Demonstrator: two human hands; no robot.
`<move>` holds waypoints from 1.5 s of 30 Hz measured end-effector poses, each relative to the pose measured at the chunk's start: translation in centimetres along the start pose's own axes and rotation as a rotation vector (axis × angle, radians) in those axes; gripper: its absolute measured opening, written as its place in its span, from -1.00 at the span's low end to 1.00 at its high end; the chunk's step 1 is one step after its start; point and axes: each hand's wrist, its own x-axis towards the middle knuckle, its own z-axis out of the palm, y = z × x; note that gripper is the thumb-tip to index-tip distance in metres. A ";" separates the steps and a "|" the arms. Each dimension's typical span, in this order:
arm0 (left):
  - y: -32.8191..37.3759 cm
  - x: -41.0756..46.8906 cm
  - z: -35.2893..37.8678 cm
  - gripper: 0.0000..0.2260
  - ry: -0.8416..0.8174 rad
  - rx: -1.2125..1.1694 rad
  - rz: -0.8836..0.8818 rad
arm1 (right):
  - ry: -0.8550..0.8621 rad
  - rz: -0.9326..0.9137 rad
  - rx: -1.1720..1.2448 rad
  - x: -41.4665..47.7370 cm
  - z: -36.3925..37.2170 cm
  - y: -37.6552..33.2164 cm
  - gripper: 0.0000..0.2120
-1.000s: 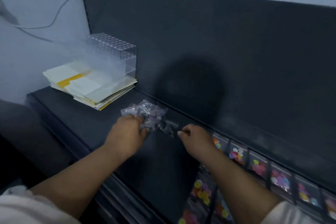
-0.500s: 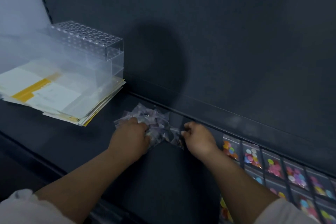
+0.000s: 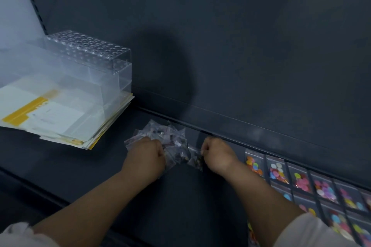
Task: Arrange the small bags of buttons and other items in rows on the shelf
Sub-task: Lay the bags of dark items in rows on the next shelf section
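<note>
Bags point(image 3: 170, 138) were held in a bunch near the far side of the shelf point(image 3: 180, 206), gripped by the curled fingers of the left hand point(image 3: 143, 159). One bag point(image 3: 194, 156) at the bunch's right edge was pinched by the right hand point(image 3: 217, 155). The rows point(image 3: 301, 182) already laid ran left to right along the far rail point(image 3: 241, 126), with their open end just right of the right hand. That hand was judged the nearer, so a short carry right and far would be called for.
</note>
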 end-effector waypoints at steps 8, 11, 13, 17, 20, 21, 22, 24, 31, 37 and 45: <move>1.5 -0.8 -1.4 -0.92 0.041 -0.315 -0.099 | -0.004 0.047 0.055 -1.2 0.3 0.1 -0.74; 1.8 -1.0 -1.6 -0.93 0.046 -0.424 -0.143 | -0.020 0.062 0.025 -1.6 0.6 -0.4 -0.76; 1.9 -1.2 -1.7 -0.92 0.054 -0.469 -0.155 | -0.023 0.070 -0.003 -1.8 0.8 -0.7 -0.79; 2.1 -1.3 -1.6 -0.89 0.044 -0.571 -0.204 | -0.028 0.049 0.008 -2.5 1.1 -1.1 -0.87; 2.6 -1.3 -1.5 -0.86 0.044 -0.726 -0.267 | 0.055 0.020 0.145 -3.2 1.2 -0.8 -0.90; 2.8 -1.3 -1.4 -0.85 0.040 -0.785 -0.287 | 0.089 0.030 0.244 -3.4 1.3 -0.5 -0.86; 3.1 -1.4 -1.3 -0.85 0.031 -0.848 -0.306 | 0.118 0.050 0.357 -3.7 1.3 -0.3 -0.83; 3.8 -1.4 -1.1 -0.88 0.004 -0.963 -0.344 | 0.143 0.095 0.578 -4.5 0.8 0.1 -0.80; 7.7 -1.9 0.1 -0.87 -0.151 -1.199 -0.408 | 0.105 0.156 1.077 -9.1 -2.4 2.9 -0.84; 14.2 -5.2 1.5 -0.76 -0.355 -1.159 -0.208 | 0.142 0.203 1.331 -14.6 -5.5 7.5 -0.91; 25.9 -15.0 6.7 -0.74 -0.548 -1.000 0.025 | 0.434 0.342 1.464 -26.6 -8.1 17.9 -0.85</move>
